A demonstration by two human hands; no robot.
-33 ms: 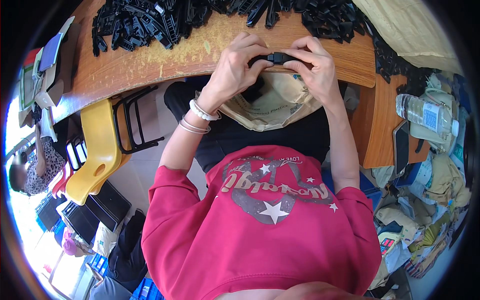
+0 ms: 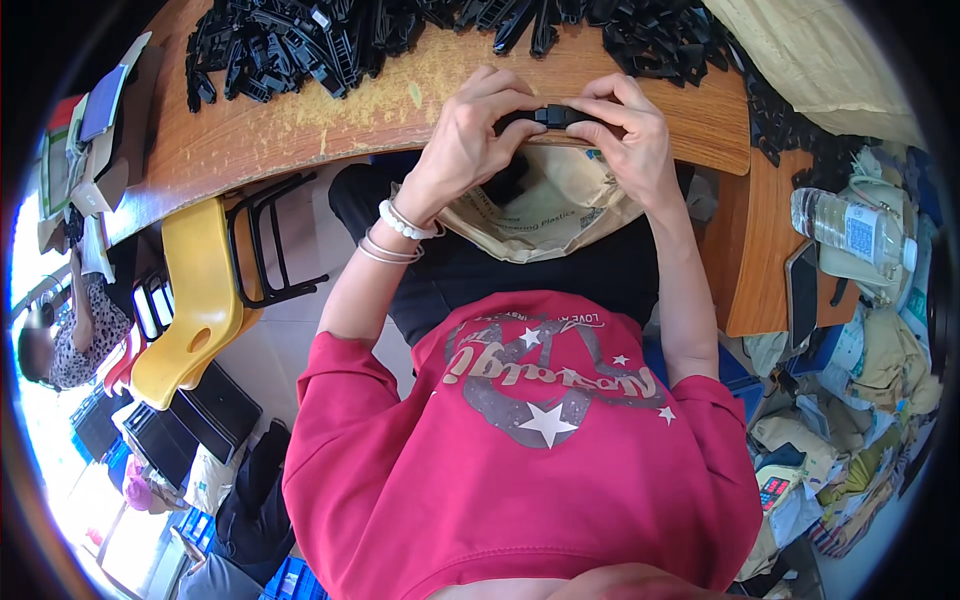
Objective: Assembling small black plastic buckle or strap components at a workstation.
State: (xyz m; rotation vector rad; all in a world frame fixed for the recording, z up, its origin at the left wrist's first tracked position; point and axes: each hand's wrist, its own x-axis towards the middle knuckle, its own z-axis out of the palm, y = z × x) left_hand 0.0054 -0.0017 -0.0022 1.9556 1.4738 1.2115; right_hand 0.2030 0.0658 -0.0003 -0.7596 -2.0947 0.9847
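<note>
A single black plastic part (image 2: 555, 117), held level between two hands, above the front edge of the wooden worktop (image 2: 420, 105). The left hand (image 2: 472, 128) pinched one end between thumb and fingers; the right hand (image 2: 632, 135) gripped the opposite end likewise, so that neither was free. From where I stood, a faint seam showed near the middle of the part; whether two pieces met there, or were locked together, could not be told.

Below, an open paper bag (image 2: 545, 240) rested at the person's lap, its mouth toward the worktop. A dark shape (image 2: 507, 182) showed within the opening, too shadowed to identify, so the number of finished pieces, if any, could not be counted.

Toward the far side lay a heap of long, ribbed black pieces (image 2: 290, 45) and, to its right, a heap of shorter, angular ones (image 2: 665, 40). Judged by these, work on the held part was under way and not yet complete, and much of the supply apparently remained to be handled.
</note>
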